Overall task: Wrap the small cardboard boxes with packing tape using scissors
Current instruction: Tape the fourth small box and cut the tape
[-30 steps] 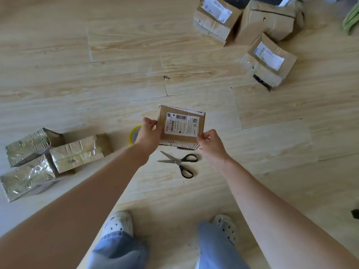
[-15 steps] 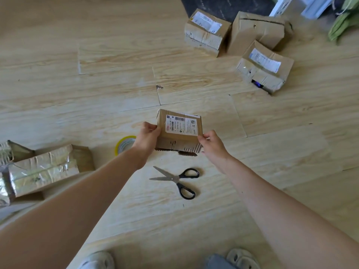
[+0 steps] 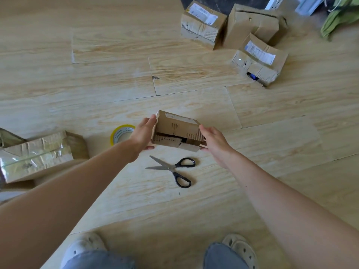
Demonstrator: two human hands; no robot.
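Observation:
A small cardboard box (image 3: 175, 130) with torn flaps is held above the wooden floor between both hands. My left hand (image 3: 142, 133) grips its left end, thumb under the box. My right hand (image 3: 212, 139) grips its right end. The box's open, ragged side faces me and its labelled face is tilted away. Black-handled scissors (image 3: 172, 168) lie open on the floor just below the box. A yellow-cored roll of clear packing tape (image 3: 121, 133) lies flat on the floor, left of my left hand.
Three untaped cardboard boxes (image 3: 203, 25) (image 3: 252, 26) (image 3: 259, 60) stand at the back right. Tape-wrapped boxes (image 3: 40, 155) lie at the left edge. Green cloth (image 3: 339, 18) is at the top right. My shoes (image 3: 85, 246) (image 3: 240, 248) stand at the bottom.
The box has been tipped so its label turns away and its torn open side faces me. Both hands kept their hold. The view has shifted, and the wrapped boxes slid toward the left edge.

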